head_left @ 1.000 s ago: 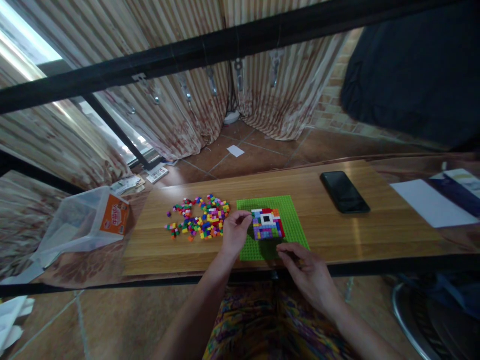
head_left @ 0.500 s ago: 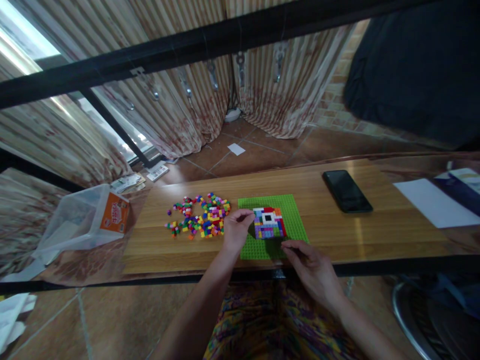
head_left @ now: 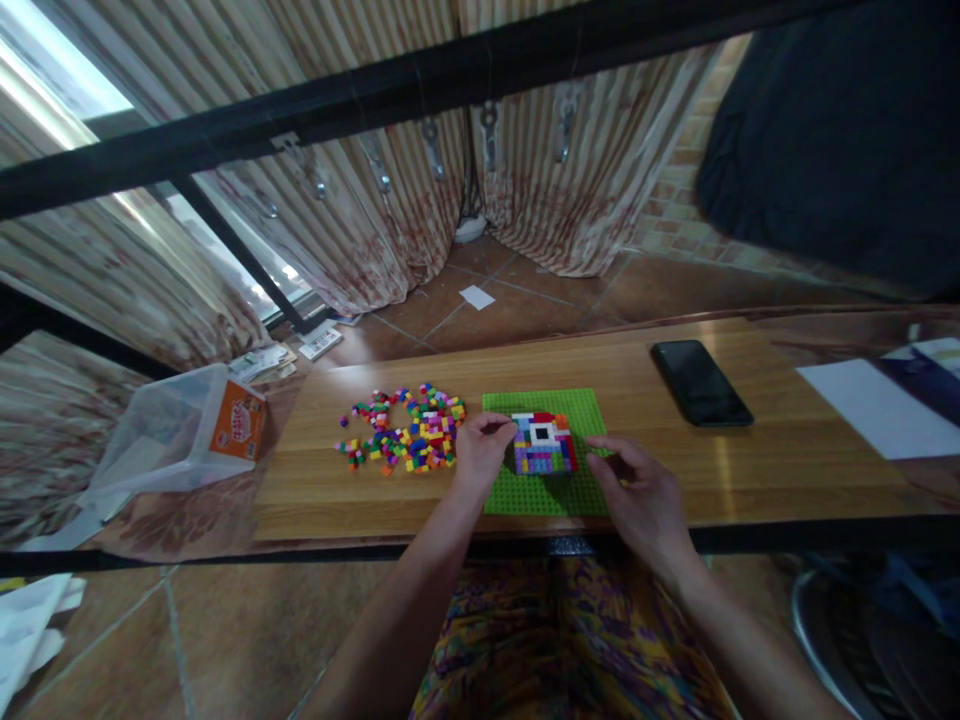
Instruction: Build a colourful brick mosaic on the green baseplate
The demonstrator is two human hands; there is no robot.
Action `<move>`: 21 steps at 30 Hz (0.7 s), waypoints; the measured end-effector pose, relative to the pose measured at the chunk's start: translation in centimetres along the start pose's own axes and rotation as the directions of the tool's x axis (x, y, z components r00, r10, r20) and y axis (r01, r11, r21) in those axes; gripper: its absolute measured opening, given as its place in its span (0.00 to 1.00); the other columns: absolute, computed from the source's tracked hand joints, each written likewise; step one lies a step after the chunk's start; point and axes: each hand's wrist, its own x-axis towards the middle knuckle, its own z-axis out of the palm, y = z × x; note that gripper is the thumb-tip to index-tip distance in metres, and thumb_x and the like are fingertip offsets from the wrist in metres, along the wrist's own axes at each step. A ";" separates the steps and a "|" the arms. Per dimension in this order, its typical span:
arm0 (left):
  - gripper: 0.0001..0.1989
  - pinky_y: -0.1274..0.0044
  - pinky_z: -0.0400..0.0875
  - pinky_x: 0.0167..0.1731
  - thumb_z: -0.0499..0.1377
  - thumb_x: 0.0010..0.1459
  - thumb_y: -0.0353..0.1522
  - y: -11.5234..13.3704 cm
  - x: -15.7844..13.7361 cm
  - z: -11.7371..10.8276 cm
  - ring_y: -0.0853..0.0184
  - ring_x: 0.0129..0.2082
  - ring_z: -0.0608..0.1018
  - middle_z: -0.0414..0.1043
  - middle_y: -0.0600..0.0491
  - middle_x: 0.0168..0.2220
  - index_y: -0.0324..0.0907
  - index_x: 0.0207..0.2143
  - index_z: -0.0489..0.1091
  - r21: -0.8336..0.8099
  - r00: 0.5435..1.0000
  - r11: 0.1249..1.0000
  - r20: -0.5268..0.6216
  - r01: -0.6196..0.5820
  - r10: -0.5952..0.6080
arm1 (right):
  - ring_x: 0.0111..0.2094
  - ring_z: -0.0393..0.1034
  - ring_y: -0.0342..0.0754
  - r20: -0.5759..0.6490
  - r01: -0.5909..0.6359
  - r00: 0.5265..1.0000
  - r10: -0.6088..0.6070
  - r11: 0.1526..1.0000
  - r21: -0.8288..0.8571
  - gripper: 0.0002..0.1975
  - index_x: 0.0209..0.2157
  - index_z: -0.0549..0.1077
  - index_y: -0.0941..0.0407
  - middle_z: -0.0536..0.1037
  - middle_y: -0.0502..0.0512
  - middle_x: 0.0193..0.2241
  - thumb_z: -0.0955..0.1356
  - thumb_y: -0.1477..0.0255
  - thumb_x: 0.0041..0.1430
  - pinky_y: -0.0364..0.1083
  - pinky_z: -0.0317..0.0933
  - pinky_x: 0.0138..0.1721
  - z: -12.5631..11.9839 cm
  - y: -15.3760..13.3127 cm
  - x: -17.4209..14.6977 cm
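Observation:
A block of multicoloured toy bricks (head_left: 541,458), with a white square ring around a black centre, sits on the green baseplate (head_left: 525,500). My left hand (head_left: 480,452) is at its left edge, thumb and fingertips pinched together beside the bricks. Whatever lies between those fingertips is too small to make out. To the right of the block, my right hand (head_left: 637,490) hovers over the baseplate's right edge, thumb and index finger apart and nothing visible between them. Loose small bricks (head_left: 431,440) in many colours lie scattered just left of the baseplate.
All this rests on a wooden board (head_left: 315,510). A black phone (head_left: 701,383) lies to the right, with white paper (head_left: 859,405) beyond it. A clear plastic bin (head_left: 161,430) with an orange label stands at the left. A dark metal bar (head_left: 420,75) crosses above.
My right hand has moved up and right, from the block's lower right corner to beside its right edge. The left hand stays pinched at the block's left edge. The view has shifted slightly.

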 end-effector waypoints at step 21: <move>0.05 0.77 0.68 0.34 0.58 0.53 0.30 -1.8 -4.7 -7.7 0.69 0.31 0.74 0.74 0.52 0.32 0.41 0.32 0.74 0.303 0.958 0.928 -0.119 -0.217 0.262 | 0.38 0.73 0.52 0.072 -0.014 0.997 0.021 0.996 -0.092 0.16 0.40 0.76 0.53 0.77 0.56 0.39 0.65 0.58 0.57 0.50 0.66 0.41 -0.8 1.3 -2.3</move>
